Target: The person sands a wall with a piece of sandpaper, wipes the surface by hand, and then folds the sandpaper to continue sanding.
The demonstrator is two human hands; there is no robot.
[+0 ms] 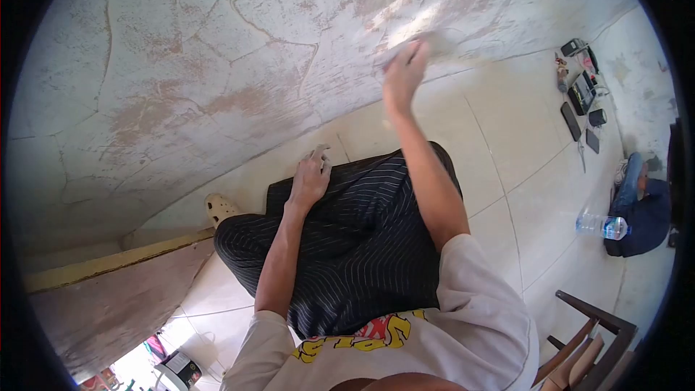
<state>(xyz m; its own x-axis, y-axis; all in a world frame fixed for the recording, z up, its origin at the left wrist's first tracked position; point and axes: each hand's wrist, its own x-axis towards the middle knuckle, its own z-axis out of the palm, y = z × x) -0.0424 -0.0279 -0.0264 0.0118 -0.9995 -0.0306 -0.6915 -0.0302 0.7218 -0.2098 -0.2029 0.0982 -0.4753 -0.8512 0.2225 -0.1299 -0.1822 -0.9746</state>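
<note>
Low on the rough, patchy wall [282, 43], my right hand [407, 76] is raised and blurred by motion. It grips a flat, pale object [443, 38] that lies against the wall surface; its exact kind is too smeared to tell. My left hand [312, 176] rests on my dark striped trousers [347, 246] near the knee, its dusty fingers slightly bent and apart, holding nothing. Cracks and brownish patches mark the wall's whitish coat.
On the tiled floor [499, 166] at right are a phone [570, 122], a black box [581, 93] and a plastic bottle [601, 226]. A wooden chair [594, 333], a bucket [177, 373], a clog [219, 208] and a wooden panel [123, 297] are around me.
</note>
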